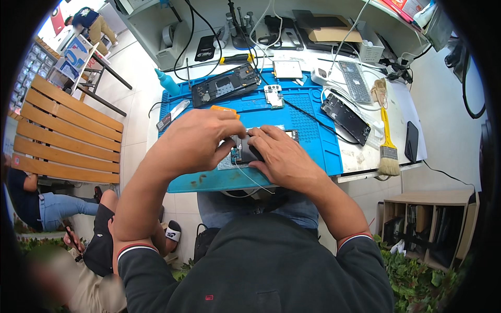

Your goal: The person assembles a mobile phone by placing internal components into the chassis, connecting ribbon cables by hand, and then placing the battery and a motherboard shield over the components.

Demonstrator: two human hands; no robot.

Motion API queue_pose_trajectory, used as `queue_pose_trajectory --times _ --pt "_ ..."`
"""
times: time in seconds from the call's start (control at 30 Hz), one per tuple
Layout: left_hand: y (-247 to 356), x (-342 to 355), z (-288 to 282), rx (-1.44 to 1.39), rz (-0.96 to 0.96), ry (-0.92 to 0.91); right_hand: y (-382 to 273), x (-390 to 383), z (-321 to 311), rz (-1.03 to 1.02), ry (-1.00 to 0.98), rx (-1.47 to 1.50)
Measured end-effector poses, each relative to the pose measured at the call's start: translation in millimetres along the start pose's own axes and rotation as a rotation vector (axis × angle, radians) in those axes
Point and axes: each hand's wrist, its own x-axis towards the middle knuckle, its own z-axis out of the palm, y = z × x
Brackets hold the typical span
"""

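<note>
The opened phone (245, 151) lies on the blue work mat (313, 141) at the bench front edge. The left hand (201, 138) pinches its upper edge with curled fingers. The right hand (282, 154) presses flat on it. A paintbrush (387, 146) lies well apart, right.

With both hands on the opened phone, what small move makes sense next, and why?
Probably ease the dark part up with the right hand while the left hand steadies the opened phone: both hands' fingertips meet on it over the blue mat.
</note>
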Motion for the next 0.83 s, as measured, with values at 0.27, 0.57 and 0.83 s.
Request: queue_pose_trajectory --times 0.27,0.57,0.83 --pt "4 1 4 -0.093 0.164 0.089 1 -1 1 -0.003 0.007 0.003" --pt "10 -2 8 -0.021 -0.007 0.058 -1 -1 1 -0.011 0.009 -0.008" --pt "-6 -15 7 -0.163 -0.166 0.082 2 0 -1 -0.006 -0.021 -0.019"
